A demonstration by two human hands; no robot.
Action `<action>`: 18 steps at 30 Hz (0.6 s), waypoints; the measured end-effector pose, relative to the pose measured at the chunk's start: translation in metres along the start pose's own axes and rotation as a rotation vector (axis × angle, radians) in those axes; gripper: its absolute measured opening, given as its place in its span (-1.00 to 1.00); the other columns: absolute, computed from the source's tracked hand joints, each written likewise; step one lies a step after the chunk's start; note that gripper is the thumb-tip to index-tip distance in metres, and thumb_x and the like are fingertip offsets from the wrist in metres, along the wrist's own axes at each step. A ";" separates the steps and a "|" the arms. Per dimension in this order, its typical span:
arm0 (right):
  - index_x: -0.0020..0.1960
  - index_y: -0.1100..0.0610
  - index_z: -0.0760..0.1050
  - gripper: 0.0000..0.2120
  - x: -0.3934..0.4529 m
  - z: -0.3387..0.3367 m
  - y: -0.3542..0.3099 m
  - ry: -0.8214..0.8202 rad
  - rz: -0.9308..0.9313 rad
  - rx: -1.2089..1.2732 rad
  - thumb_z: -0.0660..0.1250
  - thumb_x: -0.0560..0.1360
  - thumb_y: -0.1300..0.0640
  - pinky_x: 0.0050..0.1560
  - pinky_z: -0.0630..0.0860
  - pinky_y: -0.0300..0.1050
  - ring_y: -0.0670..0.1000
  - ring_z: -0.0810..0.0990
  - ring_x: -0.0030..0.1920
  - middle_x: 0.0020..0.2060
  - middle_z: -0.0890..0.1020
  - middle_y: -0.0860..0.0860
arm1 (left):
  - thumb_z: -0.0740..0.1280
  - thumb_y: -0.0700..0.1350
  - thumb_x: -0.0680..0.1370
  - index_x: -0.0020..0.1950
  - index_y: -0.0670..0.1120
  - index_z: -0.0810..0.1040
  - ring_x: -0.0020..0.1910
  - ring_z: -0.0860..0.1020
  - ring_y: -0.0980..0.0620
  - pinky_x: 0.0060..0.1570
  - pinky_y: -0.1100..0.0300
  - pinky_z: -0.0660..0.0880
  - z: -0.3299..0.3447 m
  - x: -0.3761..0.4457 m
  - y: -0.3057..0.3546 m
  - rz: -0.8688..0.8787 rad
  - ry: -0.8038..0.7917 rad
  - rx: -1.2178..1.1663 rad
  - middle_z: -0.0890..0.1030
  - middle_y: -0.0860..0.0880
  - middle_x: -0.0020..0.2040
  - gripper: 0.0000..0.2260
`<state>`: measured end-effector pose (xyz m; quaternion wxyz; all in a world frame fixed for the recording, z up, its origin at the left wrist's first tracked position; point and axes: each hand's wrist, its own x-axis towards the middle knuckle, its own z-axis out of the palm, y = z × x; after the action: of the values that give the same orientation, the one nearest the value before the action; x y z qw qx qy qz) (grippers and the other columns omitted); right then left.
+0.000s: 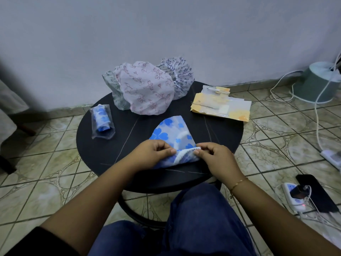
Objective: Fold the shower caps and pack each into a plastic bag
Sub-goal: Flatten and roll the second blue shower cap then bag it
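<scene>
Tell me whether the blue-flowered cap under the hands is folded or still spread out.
Partly folded. The blue-flowered cap lies as a flat wedge, and the left hand and right hand pinch its near elastic edge, turned up.

Round black table [103, 145] on tiled floor [55, 183]. Carrying: rolled blue-flowered cap in clear plastic bag [102, 120] at left, heap of unfolded printed shower caps [147, 87] at back, stack of yellow-and-clear plastic bags [221, 103] at right, folded blue-flowered shower cap [171, 132] near front.

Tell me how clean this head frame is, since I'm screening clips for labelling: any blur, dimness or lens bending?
Head view: dim, bluish, even light with no glare; the blue-flowered shower cap and round black table look fairly sharp; the left edge is smeared; floor tile lines bow outward, a wide-angle effect.
</scene>
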<state>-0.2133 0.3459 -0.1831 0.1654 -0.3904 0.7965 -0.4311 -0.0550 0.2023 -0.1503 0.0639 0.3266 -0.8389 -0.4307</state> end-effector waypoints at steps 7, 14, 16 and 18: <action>-0.03 -0.07 0.63 -0.83 0.008 -0.001 -0.013 -0.005 0.108 -0.094 0.39 0.44 -0.11 0.29 0.29 0.06 -0.04 0.54 0.10 -0.01 0.66 -0.12 | 0.51 0.05 0.37 -0.29 -0.02 0.64 -0.45 0.40 0.29 -0.39 0.47 0.31 -0.005 0.000 -0.003 -0.074 0.020 0.055 0.54 0.15 -0.45 -0.83; -0.14 -0.09 0.57 -0.87 0.011 -0.001 -0.020 -0.049 0.191 -0.191 0.36 0.44 -0.14 0.22 0.29 -0.02 -0.02 0.52 0.08 -0.04 0.65 -0.09 | 0.42 0.16 0.43 -0.29 -0.20 0.60 -0.40 0.40 0.18 -0.30 0.25 0.36 -0.002 0.002 -0.003 -0.089 0.065 0.167 0.53 -0.11 -0.35 -0.60; -0.16 -0.08 0.56 -0.86 0.011 -0.001 -0.021 -0.052 0.198 -0.195 0.36 0.45 -0.13 0.21 0.30 -0.01 -0.01 0.53 0.06 -0.06 0.64 -0.09 | 0.39 0.16 0.46 -0.39 -0.21 0.46 -0.41 0.35 0.10 -0.29 0.12 0.32 -0.001 0.002 -0.003 -0.081 0.077 0.208 0.41 -0.13 -0.39 -0.53; -0.19 -0.08 0.55 -0.86 0.011 -0.001 -0.021 -0.054 0.205 -0.177 0.37 0.44 -0.13 0.23 0.33 0.02 -0.01 0.54 0.05 -0.09 0.64 -0.09 | 0.35 0.20 0.47 -0.38 -0.16 0.43 -0.42 0.33 0.10 -0.31 0.13 0.30 0.002 0.001 -0.003 -0.112 0.091 0.228 0.37 -0.03 -0.42 -0.54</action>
<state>-0.2110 0.3311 -0.1647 0.1948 -0.3313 0.8625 -0.3292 -0.0549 0.2016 -0.1541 0.0401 0.3971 -0.8591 -0.3202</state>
